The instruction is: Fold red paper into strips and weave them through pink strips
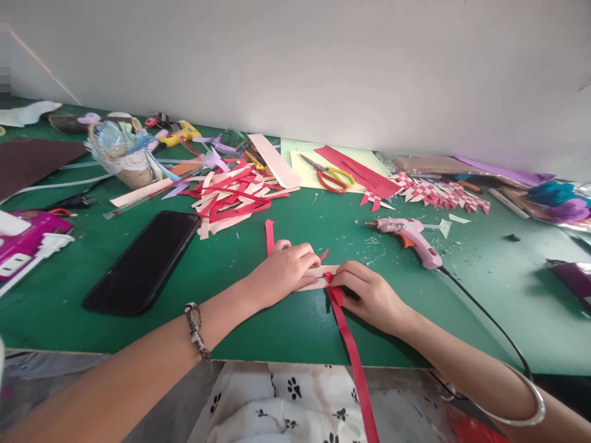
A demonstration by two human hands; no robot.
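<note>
Both hands are meeting near the front edge of the green table (221, 246), right in front of the person sitting here in a paw-print garment (295, 400). The left hand (292, 271) is resting over one end of some pale pink strips (318, 283), its fingers lying close together and curling down, its thumb bearing on the pale surface; I cannot tell whether they are pinching or only pressing. The right hand (369, 292) is pinching a red strip (349, 341) between thumb and forefinger, just where the red is crossing the pale strips, and its remaining fingers are folding in. From there the red strip is running down over the table edge and hanging beside the garment. A short red piece (270, 237) is poking out from behind the left hand. A pink glue gun (413, 239) is lying beyond the right hand, its cord (484, 314) trailing toward the right forearm, while a black phone (145, 264) is lying to the left of the left hand. Farther back, a heap of red and pale strips (235, 203) is spreading out, scissors (333, 177) are resting on yellow sheets (302, 165), and checkered woven pieces (443, 195) are clustering to the right.
</note>
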